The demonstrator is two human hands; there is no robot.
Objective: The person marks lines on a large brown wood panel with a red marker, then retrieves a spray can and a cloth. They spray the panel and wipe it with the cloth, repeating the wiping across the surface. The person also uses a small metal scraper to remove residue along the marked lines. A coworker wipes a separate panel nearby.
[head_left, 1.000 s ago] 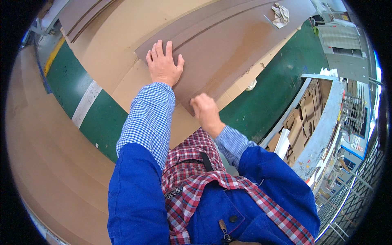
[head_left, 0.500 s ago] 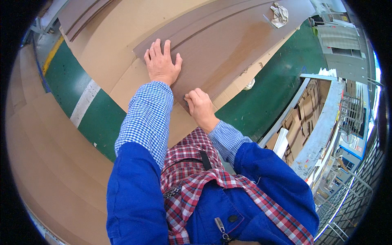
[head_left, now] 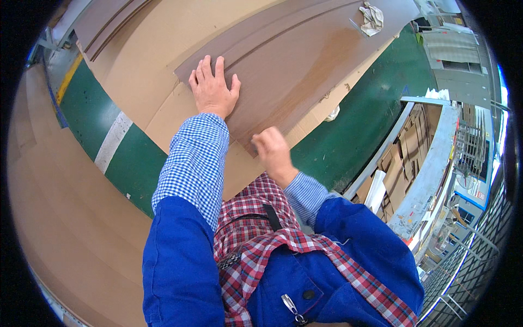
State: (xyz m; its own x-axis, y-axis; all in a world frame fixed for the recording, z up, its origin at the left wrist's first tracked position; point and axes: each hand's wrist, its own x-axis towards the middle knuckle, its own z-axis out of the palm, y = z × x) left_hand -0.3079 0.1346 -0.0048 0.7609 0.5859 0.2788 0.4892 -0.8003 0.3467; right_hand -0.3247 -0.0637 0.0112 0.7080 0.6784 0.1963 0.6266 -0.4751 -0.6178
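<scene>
A long brown panel [head_left: 272,71] with a groove along its far side lies on cardboard [head_left: 158,71]. My left hand [head_left: 213,90] rests flat on the panel's near left end, fingers spread. At the near right corner of that end, my right hand [head_left: 274,152] is closed in a pinch and slightly blurred. Something small and dark shows at its fingertips, too little to name. A darker brown patch [head_left: 321,60] runs along the panel's right part. Toward the far end lies a crumpled pale cloth [head_left: 372,19].
Another brown panel [head_left: 103,27] lies at the upper left. Stacked cardboard sheets [head_left: 71,218] fill the left side. At right stands a metal-framed bin [head_left: 425,169] holding cardboard scraps. Green floor [head_left: 376,92] shows between bin and panel, with a pale scrap [head_left: 333,113] by the cardboard edge.
My right hand has moved a little toward me and right, off the panel's near corner, still pinched. My left hand has barely shifted on the panel.
</scene>
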